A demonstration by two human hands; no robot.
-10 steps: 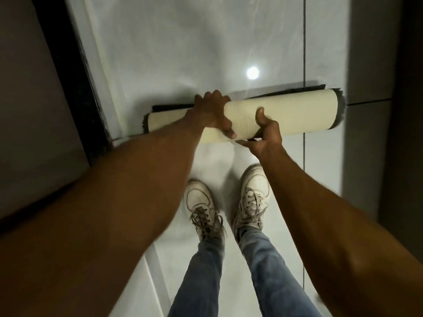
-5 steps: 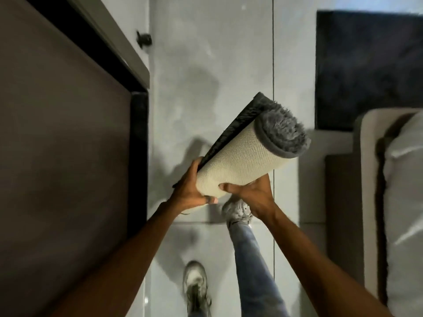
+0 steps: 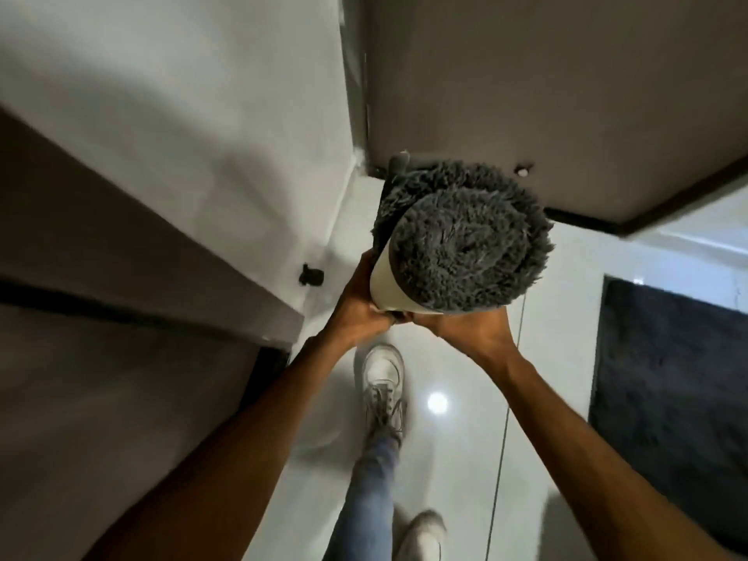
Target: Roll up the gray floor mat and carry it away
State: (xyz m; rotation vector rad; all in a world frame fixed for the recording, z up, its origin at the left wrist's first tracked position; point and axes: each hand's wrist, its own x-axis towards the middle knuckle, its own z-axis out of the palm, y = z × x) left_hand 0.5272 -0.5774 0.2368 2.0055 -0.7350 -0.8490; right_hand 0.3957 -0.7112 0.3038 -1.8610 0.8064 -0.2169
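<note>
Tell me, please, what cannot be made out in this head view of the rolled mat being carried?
- Length of the rolled gray mat: it points end-on at the camera, so its fluffy end hides the body.
- Fingers of the left hand and right hand: tucked under the roll.
- Trailing shoe: motion-blurred, partly cut by the bottom edge.
- Dark rug: cut off by the right edge.

Rolled mat (image 3: 465,249): dark gray shag pile, cream backing. Floor (image 3: 453,459): glossy white tile. Shoes (image 3: 382,382): white. Jeans (image 3: 366,491): blue. Second mat (image 3: 668,398): dark gray.
</note>
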